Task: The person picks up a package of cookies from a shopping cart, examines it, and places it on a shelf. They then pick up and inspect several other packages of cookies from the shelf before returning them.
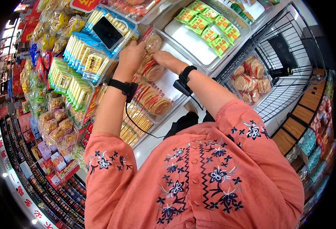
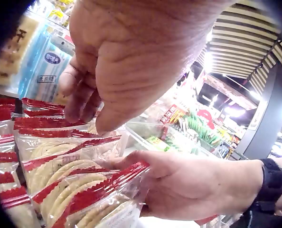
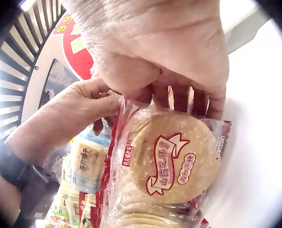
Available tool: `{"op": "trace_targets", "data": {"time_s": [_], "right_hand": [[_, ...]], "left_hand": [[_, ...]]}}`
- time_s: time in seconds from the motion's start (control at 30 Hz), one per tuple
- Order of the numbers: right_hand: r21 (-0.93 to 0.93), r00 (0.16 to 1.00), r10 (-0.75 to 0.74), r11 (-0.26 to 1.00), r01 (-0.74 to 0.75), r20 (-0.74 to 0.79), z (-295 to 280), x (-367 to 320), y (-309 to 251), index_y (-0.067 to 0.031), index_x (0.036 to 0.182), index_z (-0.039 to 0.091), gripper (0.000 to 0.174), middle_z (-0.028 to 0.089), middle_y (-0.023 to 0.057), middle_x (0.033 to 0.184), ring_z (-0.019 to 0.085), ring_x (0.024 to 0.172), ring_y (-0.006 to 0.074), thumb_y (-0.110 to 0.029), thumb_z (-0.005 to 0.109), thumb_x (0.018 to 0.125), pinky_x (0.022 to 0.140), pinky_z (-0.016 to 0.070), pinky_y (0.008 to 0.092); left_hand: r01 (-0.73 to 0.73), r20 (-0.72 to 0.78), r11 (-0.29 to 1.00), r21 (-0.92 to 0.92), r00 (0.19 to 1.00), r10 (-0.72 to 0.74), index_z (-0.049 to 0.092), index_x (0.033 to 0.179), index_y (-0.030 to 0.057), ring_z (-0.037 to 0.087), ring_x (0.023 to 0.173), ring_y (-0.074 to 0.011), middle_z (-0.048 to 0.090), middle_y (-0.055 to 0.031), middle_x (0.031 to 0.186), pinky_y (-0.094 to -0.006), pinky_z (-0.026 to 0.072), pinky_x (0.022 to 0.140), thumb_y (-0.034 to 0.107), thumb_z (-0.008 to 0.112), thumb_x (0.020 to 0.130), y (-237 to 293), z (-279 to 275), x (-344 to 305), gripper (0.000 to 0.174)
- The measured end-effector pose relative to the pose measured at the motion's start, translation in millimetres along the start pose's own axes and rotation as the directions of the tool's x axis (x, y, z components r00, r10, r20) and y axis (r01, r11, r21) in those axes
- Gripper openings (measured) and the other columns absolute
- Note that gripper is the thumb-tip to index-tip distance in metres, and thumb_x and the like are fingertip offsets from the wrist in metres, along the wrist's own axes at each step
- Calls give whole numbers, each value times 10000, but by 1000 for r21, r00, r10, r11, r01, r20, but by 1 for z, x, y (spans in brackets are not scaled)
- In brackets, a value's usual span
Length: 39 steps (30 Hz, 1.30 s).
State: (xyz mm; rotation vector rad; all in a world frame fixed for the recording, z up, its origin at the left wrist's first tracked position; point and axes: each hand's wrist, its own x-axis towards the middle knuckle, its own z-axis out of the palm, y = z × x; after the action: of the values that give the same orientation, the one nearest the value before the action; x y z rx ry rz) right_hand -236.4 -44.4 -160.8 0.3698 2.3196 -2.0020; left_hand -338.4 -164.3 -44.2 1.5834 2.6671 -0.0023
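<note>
Round crackers in clear packets with red sealed edges stand in a row in a clear-sided bin in the head view. My left hand is at the far end of the row, its thumb and fingers pinching a packet's red edge. Beside it, my right hand holds the cracker packet by its top, fingers curled behind it in the right wrist view. In the left wrist view, the right hand grips the side of the front packets, below the left hand.
Left of the bin stand blue cracker packs with a black phone-like slab above them. Green snack packets lie in a bin at the back. A shopping cart on the right holds a bag of crackers.
</note>
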Motion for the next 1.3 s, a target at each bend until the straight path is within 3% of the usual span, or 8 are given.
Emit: {"op": "trace_targets", "data": {"time_s": [0.13, 0.23, 0.43, 0.63, 0.73, 0.83, 1.03, 1.3], "right_hand": [[-264, 960, -276, 923, 280, 51, -2, 0, 5, -45, 1230, 631, 435, 646, 238, 1233, 599, 1155, 389, -287, 379, 972, 1012, 460, 411], [111, 996, 68, 992, -60, -65, 2, -14, -17, -34, 1235, 625, 448, 641, 237, 1240, 593, 1165, 380, -296, 374, 972, 1023, 450, 399], [-57, 993, -118, 991, 119, 24, -1, -3, -4, -31, 1285, 600, 482, 650, 241, 1222, 611, 1139, 376, -315, 376, 966, 1004, 460, 404], [75, 1000, 24, 997, -24, 7, -6, -10, -12, -47, 1266, 614, 460, 658, 244, 1205, 617, 1122, 385, -304, 387, 959, 993, 467, 414], [113, 997, 75, 991, -75, 6, -6, -13, -11, -45, 1383, 558, 479, 642, 189, 1268, 606, 1168, 263, -264, 411, 983, 1029, 439, 317], [101, 998, 24, 995, -17, -60, 1, -9, -8, -59, 1284, 611, 460, 661, 241, 1212, 619, 1137, 378, -297, 408, 947, 998, 466, 404], [115, 987, 27, 993, -9, -157, 4, -12, -11, -41, 1282, 609, 469, 644, 245, 1247, 604, 1168, 379, -303, 412, 947, 1017, 453, 399], [53, 990, -88, 994, 94, -106, -4, -11, 0, -22, 1266, 614, 468, 638, 237, 1261, 586, 1172, 400, -308, 405, 960, 1018, 451, 404]], "left_hand": [[27, 54, 1000, 0, 998, -27, 628, 1092, 152, 664, 884, -424, 628, -197, 1023, -512, 536, 717, 173, 580, 935, -3, -1, -2, 166], [6, 58, 1000, 1, 998, -6, 608, 1136, 164, 667, 889, -422, 622, -192, 1040, -510, 543, 720, 172, 577, 938, -7, -1, -5, 200], [34, -82, 999, -14, 996, -35, 547, 1149, 129, 693, 868, -387, 636, -177, 1023, -479, 565, 698, 111, 542, 928, 4, -2, -2, 222], [60, -100, 996, 63, 994, -53, 523, 1028, 76, 712, 841, -363, 668, -160, 996, -457, 577, 664, 99, 559, 914, 3, 14, 10, 122], [68, -91, 994, 84, 994, -60, 539, 1018, 74, 714, 812, -365, 678, -161, 953, -458, 577, 654, 100, 555, 915, 4, 15, 14, 108], [123, -16, 992, 28, 992, -123, 529, 1068, 91, 682, 859, -407, 680, -184, 981, -519, 541, 705, 218, 612, 939, 1, 16, 17, 199], [85, -111, 993, 86, 991, -75, 553, 994, 75, 710, 790, -374, 684, -169, 936, -455, 565, 637, 97, 548, 914, -1, 22, 9, 83], [113, -52, 992, 58, 993, -110, 576, 1050, 106, 691, 827, -394, 700, -183, 930, -512, 539, 696, 222, 618, 916, 1, 26, 16, 182]]}}
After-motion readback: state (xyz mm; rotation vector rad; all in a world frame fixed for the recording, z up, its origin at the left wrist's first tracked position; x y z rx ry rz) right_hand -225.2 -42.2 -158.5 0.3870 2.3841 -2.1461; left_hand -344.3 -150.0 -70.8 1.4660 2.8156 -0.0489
